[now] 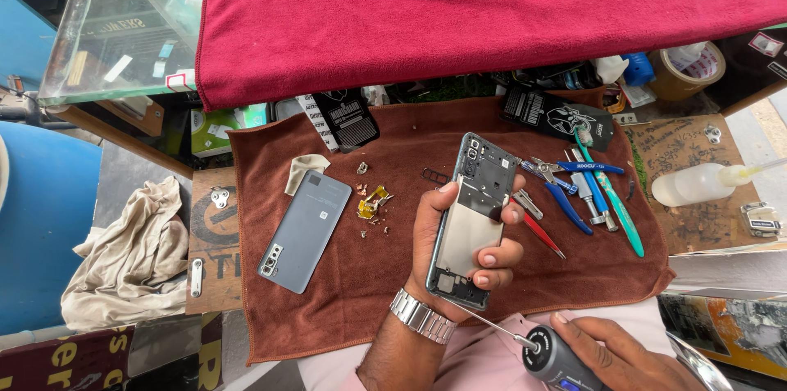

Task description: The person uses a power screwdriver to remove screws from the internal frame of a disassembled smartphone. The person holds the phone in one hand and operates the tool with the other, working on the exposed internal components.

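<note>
Over the brown cloth (393,293), left hand (459,243) is gripping an opened grey phone chassis (474,219); at 5 o'clock, right hand (623,354) is clasping a dark electric screwdriver (557,362).

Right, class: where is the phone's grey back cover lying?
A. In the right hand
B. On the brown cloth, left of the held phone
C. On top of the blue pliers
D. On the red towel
B: the back cover lies flat on the brown cloth, left of the opened phone that the left hand holds; the right hand grips an electric screwdriver.
</note>
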